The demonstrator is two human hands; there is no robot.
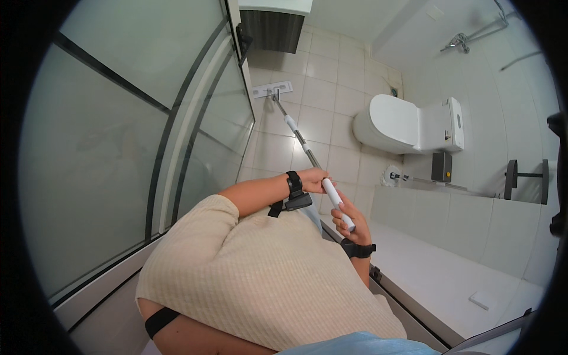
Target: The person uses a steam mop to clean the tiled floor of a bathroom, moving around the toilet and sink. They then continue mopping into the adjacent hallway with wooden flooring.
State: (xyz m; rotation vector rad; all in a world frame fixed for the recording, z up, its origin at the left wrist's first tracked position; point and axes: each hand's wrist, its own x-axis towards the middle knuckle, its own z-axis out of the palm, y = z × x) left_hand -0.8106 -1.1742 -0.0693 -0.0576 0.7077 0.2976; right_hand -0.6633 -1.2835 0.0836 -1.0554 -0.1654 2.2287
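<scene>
My left hand [314, 179] grips the pole of a flat mop just above the lower end of its white handle [333, 197]. Farther up the handle, close to its end, the fingers of my right hand [354, 218] are wrapped around it. The mop's metal pole [312, 158], with white collars, slants away from me to the upper left. Its flat white head [284, 87] lies on the tiled floor [317, 122], beside the frame of the glass door. Black straps are around both my wrists, and a dark device sits by the left one.
A glass door [213, 120] with dark bars stands on the left, below a dark vanity cabinet [270, 31]. To the right is a white toilet [392, 122] with its lid down. A round brush or mop [391, 176] and a grey bin [441, 167] are near the wall.
</scene>
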